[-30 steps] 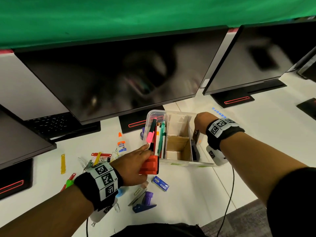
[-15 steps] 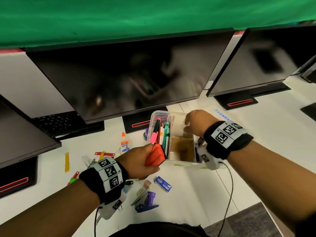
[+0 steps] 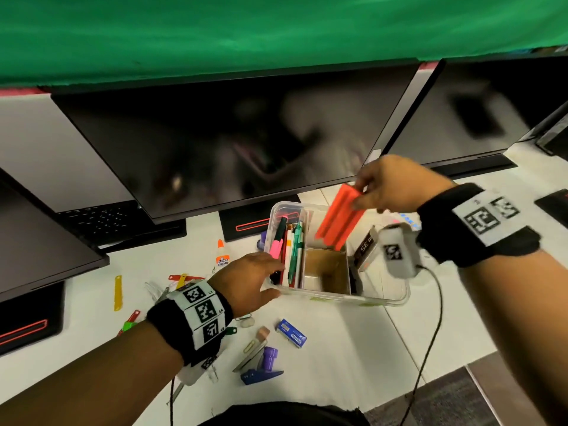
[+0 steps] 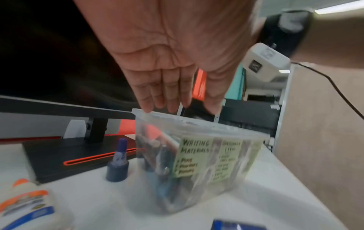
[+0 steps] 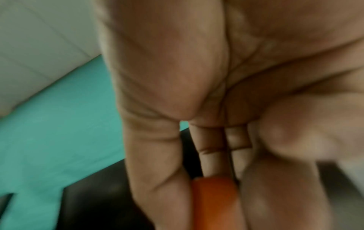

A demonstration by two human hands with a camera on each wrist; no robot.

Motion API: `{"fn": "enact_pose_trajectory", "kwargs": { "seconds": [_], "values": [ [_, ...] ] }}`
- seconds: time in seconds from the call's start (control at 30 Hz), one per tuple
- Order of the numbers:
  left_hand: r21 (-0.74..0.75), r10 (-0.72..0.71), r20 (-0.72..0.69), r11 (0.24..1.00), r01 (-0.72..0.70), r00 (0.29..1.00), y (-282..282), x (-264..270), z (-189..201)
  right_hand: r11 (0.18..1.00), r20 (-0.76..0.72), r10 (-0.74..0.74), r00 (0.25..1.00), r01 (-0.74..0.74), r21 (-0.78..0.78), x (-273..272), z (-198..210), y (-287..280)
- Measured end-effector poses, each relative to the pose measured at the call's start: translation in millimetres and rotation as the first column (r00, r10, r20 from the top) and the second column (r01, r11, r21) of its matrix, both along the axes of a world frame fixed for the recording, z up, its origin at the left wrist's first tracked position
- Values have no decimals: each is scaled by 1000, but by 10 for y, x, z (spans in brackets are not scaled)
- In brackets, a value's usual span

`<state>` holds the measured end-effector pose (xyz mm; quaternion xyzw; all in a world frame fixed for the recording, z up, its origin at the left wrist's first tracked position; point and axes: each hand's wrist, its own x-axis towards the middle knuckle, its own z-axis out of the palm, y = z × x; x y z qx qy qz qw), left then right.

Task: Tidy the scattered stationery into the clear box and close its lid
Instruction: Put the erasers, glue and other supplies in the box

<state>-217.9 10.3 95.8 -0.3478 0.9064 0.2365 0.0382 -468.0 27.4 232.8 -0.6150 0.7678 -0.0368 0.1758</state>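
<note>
While the right hand (image 3: 396, 186) pinches an orange stapler (image 3: 338, 222) at frame centre, its lower end seemingly enters the clear box (image 3: 384, 299). Left hand (image 3: 246, 281), fingers straight, touches the box's left rim.

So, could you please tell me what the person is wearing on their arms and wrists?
Both forearms are bare. Each wrist carries a black wristband, left and right, with white panels of square black-and-white coded markers. A small white camera box hangs under the right wrist, trailing a thin black cable; the left has one too.
</note>
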Motion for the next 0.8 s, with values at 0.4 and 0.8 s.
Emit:
{"fn": "enact_pose_trajectory", "kwargs": {
  "seconds": [0.4, 0.8],
  "values": [
    [61, -45, 86, 997, 39, 995, -70, -58, -157, 962, -373, 50, 926, 55, 267, -362, -848, -333],
    [100, -24, 61, 995, 18, 998, -61, -86, -165, 935, -367, -131, 921, 238, 264, -581, -1663, -558]
  ]
}}
